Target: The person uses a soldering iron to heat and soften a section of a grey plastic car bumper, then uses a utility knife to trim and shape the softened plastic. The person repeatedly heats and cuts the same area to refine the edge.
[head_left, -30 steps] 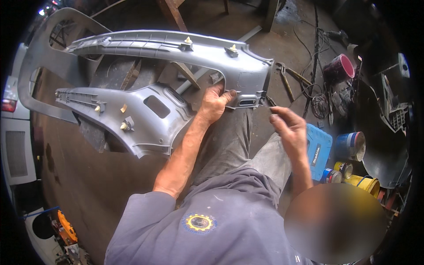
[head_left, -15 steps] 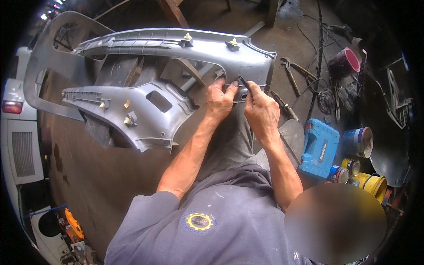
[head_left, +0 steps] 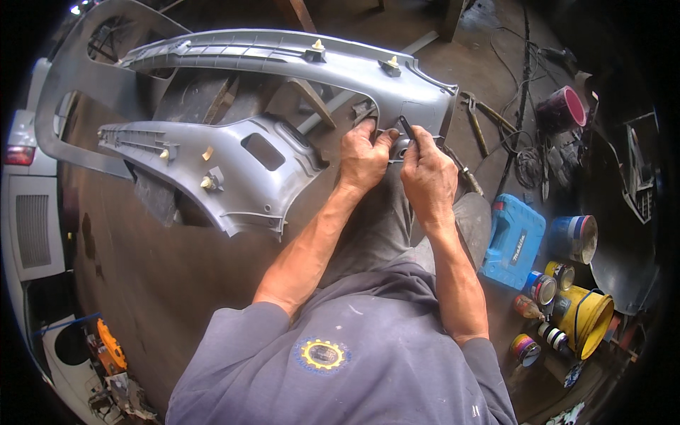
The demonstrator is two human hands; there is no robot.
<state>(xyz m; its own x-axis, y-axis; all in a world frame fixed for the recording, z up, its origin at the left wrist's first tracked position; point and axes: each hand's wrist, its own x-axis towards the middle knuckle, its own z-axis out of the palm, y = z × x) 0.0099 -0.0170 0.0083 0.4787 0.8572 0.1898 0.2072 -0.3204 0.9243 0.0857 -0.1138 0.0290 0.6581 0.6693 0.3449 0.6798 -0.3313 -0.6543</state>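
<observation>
A long grey plastic trim panel [head_left: 418, 99] stretches across the far side, with pale clips standing on it. Its near right corner is under both my hands. My left hand [head_left: 363, 157] is closed on the panel's curved edge, thumb on top, fingers partly hidden beneath. In my right hand [head_left: 431, 170] is a slim dark stick-like tool [head_left: 406, 127], pinched and slanting up to the left; its exact kind is unclear. The hand is beside an oval hole in the corner. A second grey trim panel [head_left: 227, 152] with a square opening lies to the left.
A large flat frame [head_left: 49, 134] lies behind the panels on the left. Pliers [head_left: 476, 124] and cables are on the floor at right. Nearer stand a blue tool case [head_left: 513, 237], a red tub [head_left: 563, 106], a yellow bucket [head_left: 591, 322] and several cans.
The view has shifted slightly, so the panels appear a little farther right and higher. Both hands keep their hold at the panel's corner. More cans show at the lower right.
</observation>
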